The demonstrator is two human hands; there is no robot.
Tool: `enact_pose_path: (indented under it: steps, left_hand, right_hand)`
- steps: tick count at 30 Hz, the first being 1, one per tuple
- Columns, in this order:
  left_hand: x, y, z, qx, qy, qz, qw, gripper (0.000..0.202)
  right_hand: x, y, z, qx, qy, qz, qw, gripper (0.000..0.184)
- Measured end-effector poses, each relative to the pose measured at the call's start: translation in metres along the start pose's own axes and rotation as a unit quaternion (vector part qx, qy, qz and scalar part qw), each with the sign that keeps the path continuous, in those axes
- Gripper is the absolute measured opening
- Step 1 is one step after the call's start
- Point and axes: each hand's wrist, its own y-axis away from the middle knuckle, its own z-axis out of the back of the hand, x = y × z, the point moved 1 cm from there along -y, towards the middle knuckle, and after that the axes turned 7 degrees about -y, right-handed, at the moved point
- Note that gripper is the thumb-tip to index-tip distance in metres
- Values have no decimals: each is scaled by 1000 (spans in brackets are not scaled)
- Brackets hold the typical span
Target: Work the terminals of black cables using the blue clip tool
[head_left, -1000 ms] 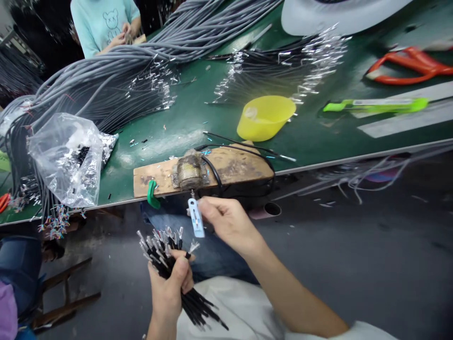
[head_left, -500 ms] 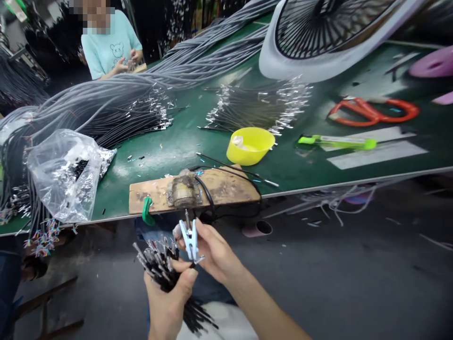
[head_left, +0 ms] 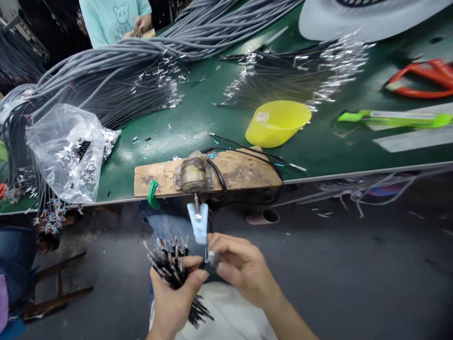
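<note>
My left hand (head_left: 173, 302) is closed round a bundle of black cables (head_left: 173, 269) with stripped, silvery ends pointing up. Between its thumb and forefinger, one cable end stands out toward the clip. A light blue clothespin (head_left: 198, 224) hangs on the metal shaft (head_left: 197, 200) of a small motor (head_left: 193, 175), and a thin pin or wire runs down from it to that cable end. Just right of this spot my right hand (head_left: 244, 269) has its fingers drawn together. Something grey and blurred shows at its fingertips; I cannot tell what they hold.
The motor sits on a wooden board (head_left: 244, 167) at the green table's edge, with a green clamp (head_left: 153, 194). Around it are a plastic bag (head_left: 67, 156), a yellow cup (head_left: 279, 125), a light green cutter (head_left: 392, 119), orange-handled scissors (head_left: 424, 78) and grey cables (head_left: 116, 59). A person (head_left: 116, 19) sits opposite.
My right hand has let go of the clothespin's handles and moved down and right to the cable end. The clothespin has turned on the shaft. The view has shifted.
</note>
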Motion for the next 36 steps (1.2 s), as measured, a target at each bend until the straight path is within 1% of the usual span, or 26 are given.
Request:
enact_pose_path:
  steps: [2, 3, 4, 5, 6, 8, 9, 10, 11, 13, 16, 19, 20, 21, 22, 24, 26, 28, 30, 32, 34, 36]
  left_hand:
    - [1, -1, -1, 26, 8, 12, 1000, 7]
    - [1, -2, -2, 39, 13, 18, 999, 4]
    - [2, -2, -2, 48, 16, 25, 998, 6]
    - [3, -2, -3, 53, 18, 36, 998, 7]
    - [5, -1, -3, 57, 19, 49, 997, 7]
    - [11, 1, -3, 57, 19, 80, 995, 15]
    - [15, 2, -2, 59, 20, 96, 993, 19]
    - [18, 3, -2, 63, 20, 112, 992, 20]
    - [21, 4, -1, 69, 21, 125, 990, 20]
    - [26, 3, -1, 80, 25, 140, 987, 23]
    - [28, 0, -3, 85, 64, 146, 984, 29]
    - [28, -1, -8, 84, 133, 150, 976, 34]
    - [28, -1, -10, 85, 148, 149, 974, 37]
    - [27, -1, -11, 86, 155, 147, 973, 40]
    - [27, -1, -13, 87, 159, 143, 973, 42]
    - [25, -1, -14, 85, 166, 134, 973, 44]
    - [25, -1, -14, 85, 166, 125, 974, 45]
    - [25, -2, -14, 83, 157, 121, 977, 45]
    - [27, -3, -13, 80, 146, 121, 979, 44]
    - [31, -5, -13, 80, 142, 122, 979, 43]
    - [34, -5, -12, 76, 139, 121, 980, 43]
    - [36, -4, -13, 76, 129, 120, 981, 44]
  right_hand:
    - [7, 5, -4, -61, 100, 76, 990, 26]
    - [10, 7, -6, -92, 143, 110, 979, 19]
    - [13, 9, -8, -110, 179, 137, 968, 13]
    - [15, 10, -9, -103, 213, 153, 960, 8]
    - [16, 11, -11, -75, 242, 157, 954, 7]
    - [16, 11, -13, 8, 277, 134, 951, 4]
    - [15, 11, -14, 44, 277, 115, 953, 5]
    - [13, 10, -13, 69, 266, 97, 957, 11]
    - [11, 9, -13, 81, 248, 82, 962, 16]
    - [4, 9, -11, 70, 212, 67, 973, 23]
    - [-6, 10, -11, -3, 190, 81, 979, 26]
    - [-11, 15, -16, -77, 185, 125, 972, 24]
    - [-12, 16, -18, -89, 173, 130, 972, 23]
    - [-13, 17, -19, -88, 151, 123, 977, 22]
    - [-15, 17, -20, -77, 118, 101, 985, 21]
    - [-20, 18, -19, -43, 32, 26, 998, 23]
    - [-25, 19, -17, -27, -48, -51, 997, 29]
    - [-27, 18, -14, -37, -94, -88, 991, 36]
    - [-23, 16, -11, -34, -88, -76, 993, 35]
    - [-16, 13, -9, -18, -47, -42, 998, 27]
    - [-11, 11, -9, -9, -17, -27, 999, 20]
    - [-10, 11, -11, -19, -12, -26, 999, 21]
